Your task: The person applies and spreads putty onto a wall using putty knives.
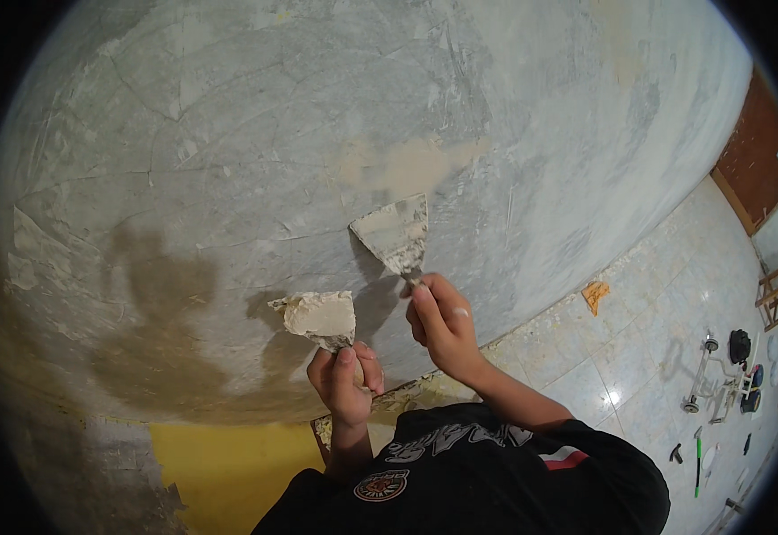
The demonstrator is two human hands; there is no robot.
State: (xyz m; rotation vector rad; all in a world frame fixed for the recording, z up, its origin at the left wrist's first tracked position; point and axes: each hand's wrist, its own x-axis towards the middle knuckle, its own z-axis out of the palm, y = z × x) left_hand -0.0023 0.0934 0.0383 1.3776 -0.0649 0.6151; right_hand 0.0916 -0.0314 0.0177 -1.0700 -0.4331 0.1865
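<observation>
My 2 hands are up at the grey wall [255,196], and the beige patch [407,167] on it is my mark for places. My right hand [447,325] is on the near side of the patch, thumb and curled fingers clamped on the right scraper [398,234]; its smeared blade points at the patch, the edge just short of it, and I cannot tell whether the blade touches the wall. A pale smear [461,312] sits on 1 of those fingers. My left hand [346,385], nearer to me and left of the patch, has thumb and fingers pinched together on the left scraper [342,341], whose blade bears a thick load of cream putty [322,314]. Writing shows on my black shirt [514,486], well on my side of the patch: pale outlined letters [487,434] across the chest, bent by the folds, and a round emblem [382,486] with lettering too small for me to make out. 1 red and white stripe [567,458] marks the shirt too. Right of the patch, well apart, an orange cloth [596,296] lies on pale tiles [576,392]; farther right are a black bag [739,346] and a green-handled tool [698,468].
</observation>
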